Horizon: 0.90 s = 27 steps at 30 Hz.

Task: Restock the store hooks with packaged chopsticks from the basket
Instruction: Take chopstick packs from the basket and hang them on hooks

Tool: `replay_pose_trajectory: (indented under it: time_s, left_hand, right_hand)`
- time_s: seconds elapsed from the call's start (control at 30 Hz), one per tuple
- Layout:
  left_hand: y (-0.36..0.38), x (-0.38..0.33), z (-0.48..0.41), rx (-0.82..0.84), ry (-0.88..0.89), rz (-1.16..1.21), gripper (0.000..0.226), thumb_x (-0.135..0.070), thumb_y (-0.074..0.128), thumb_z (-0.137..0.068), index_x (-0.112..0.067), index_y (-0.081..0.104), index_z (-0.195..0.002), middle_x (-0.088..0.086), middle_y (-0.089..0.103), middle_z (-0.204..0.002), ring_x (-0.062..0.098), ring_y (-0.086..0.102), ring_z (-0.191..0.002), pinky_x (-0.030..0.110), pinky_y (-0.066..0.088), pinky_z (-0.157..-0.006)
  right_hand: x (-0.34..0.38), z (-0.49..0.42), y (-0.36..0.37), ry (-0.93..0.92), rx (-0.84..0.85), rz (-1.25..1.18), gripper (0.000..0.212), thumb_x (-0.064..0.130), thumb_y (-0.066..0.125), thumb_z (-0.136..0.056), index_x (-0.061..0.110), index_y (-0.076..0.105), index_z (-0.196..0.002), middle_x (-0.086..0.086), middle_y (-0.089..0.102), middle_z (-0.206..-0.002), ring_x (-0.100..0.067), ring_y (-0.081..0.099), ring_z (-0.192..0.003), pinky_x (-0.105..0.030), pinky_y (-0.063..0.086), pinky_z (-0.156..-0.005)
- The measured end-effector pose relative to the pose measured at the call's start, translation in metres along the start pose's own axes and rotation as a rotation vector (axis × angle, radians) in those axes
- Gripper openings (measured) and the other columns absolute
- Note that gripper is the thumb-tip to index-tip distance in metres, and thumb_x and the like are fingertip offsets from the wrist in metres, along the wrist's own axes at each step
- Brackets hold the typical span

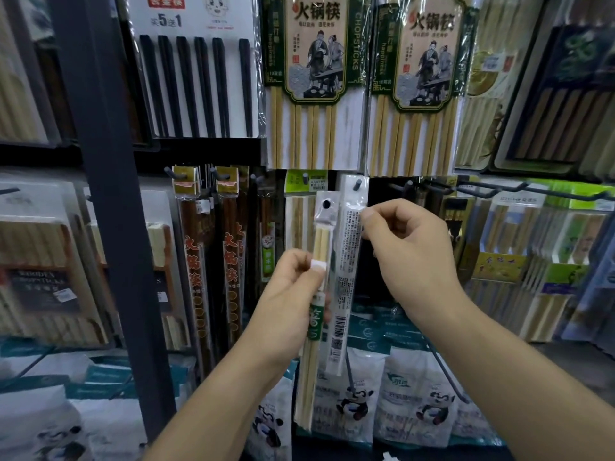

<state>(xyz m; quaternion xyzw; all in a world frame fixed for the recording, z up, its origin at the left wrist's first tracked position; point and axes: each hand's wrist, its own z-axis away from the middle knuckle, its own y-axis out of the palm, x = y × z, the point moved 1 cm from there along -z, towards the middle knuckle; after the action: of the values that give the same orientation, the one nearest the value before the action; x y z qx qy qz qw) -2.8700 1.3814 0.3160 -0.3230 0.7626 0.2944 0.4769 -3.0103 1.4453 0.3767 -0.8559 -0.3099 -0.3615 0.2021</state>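
left hand (pixel 286 294) grasps one chopstick pack (pixel 321 241); right hand (pixel 409 257) fingers (pixel 371 216) pinch hooked pack (pixel 346 284).

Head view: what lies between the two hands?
In the head view, two chopstick packs: the bamboo pack the left hand holds, the white pack the right hand pinches.

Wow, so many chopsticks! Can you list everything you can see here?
bamboo chopstick pack: one, pale, green label, centre
white-backed pack: one, white, hanging on peg, centre
peg: one, dark, through that pack's hole
hot-pot chopstick packs: two, green and beige, top
black chopstick pack: one, white card, top left
brown chopstick packs: two in front, dark brown, lower left
panda bags: several, white and teal, bottom
left hand: grips the bamboo chopstick pack
right hand: pinches the white-backed pack
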Motion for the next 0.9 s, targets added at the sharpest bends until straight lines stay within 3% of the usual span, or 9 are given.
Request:
replay_pose_trajectory:
  time_s: [0.1,0.3,0.53,0.77,0.9]
  left_hand:
    - [0.006,-0.003,-0.001,0.014,0.083,-0.020,0.030,-0.017,0.056,-0.104,-0.034,0.065,-0.082,-0.014,0.059,-0.074,0.001,0.056,-0.069,0.023,0.055,-0.063]
    - [0.012,-0.004,-0.004,-0.020,0.130,-0.050,0.015,-0.020,0.066,-0.098,-0.031,0.071,-0.090,-0.013,0.065,-0.079,-0.001,0.059,-0.071,0.015,0.049,-0.062]
    - [0.013,0.002,-0.003,-0.075,0.073,-0.122,0.013,-0.009,0.068,-0.096,-0.021,0.073,-0.102,0.013,0.071,-0.092,0.014,0.065,-0.076,0.027,0.059,-0.067]
    - [0.018,0.006,-0.002,-0.060,0.057,-0.115,0.019,-0.003,0.070,-0.093,-0.019,0.070,-0.104,-0.005,0.069,-0.079,0.012,0.064,-0.075,0.031,0.060,-0.071]
    - [0.016,0.009,-0.004,-0.082,0.078,-0.181,0.019,-0.006,0.073,-0.092,-0.023,0.071,-0.100,-0.002,0.071,-0.085,0.013,0.066,-0.079,0.036,0.062,-0.076]
  right_hand:
    - [0.007,0.004,0.002,-0.052,0.062,-0.011,0.016,0.024,0.065,-0.098,0.024,0.073,-0.084,-0.003,0.068,-0.079,-0.010,0.061,-0.069,-0.018,0.051,-0.062]
    - [0.011,-0.002,0.002,-0.059,0.083,0.007,0.018,0.023,0.065,-0.098,0.018,0.072,-0.081,-0.005,0.064,-0.074,-0.003,0.055,-0.061,-0.013,0.047,-0.059]
    - [0.008,-0.024,0.001,0.033,-0.007,0.014,0.028,0.027,0.063,-0.098,0.014,0.068,-0.074,0.008,0.058,-0.059,0.001,0.052,-0.056,-0.016,0.048,-0.058]
    - [0.006,-0.030,0.006,0.040,-0.046,0.044,0.036,0.029,0.064,-0.097,0.014,0.062,-0.064,0.011,0.053,-0.053,-0.008,0.052,-0.057,-0.032,0.050,-0.069]
    - [0.002,-0.032,0.005,0.032,-0.068,0.074,0.034,0.029,0.065,-0.096,0.010,0.064,-0.067,0.008,0.057,-0.055,0.000,0.052,-0.055,-0.023,0.047,-0.070]
